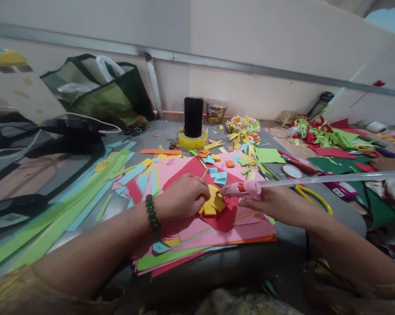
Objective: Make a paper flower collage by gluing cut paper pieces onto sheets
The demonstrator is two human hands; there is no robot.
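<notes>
My left hand (186, 199), with a green bead bracelet at the wrist, has its fingers curled down at the left edge of a yellow paper flower (212, 203); whether they pinch a petal is hidden. That flower lies on a red paper sheet (226, 223) over a stack of pink sheets (256, 225). On the right, my right hand (266, 201) is closed around a pink-wrapped tool (246, 189), its tip pointing at the flower. A long clear stick (328, 178) runs out of the tool to the right. Small blue and orange paper pieces lie just behind the flower.
A phone (193, 117) stands in a yellow tape roll (192, 139). Behind are a cup (216, 111) and a paper pompom (245, 129). Long green strips (69, 210) and a dark bag (115, 98) lie left. Scissors, a purple power strip (341, 188) and another person's hand (386, 163) are right.
</notes>
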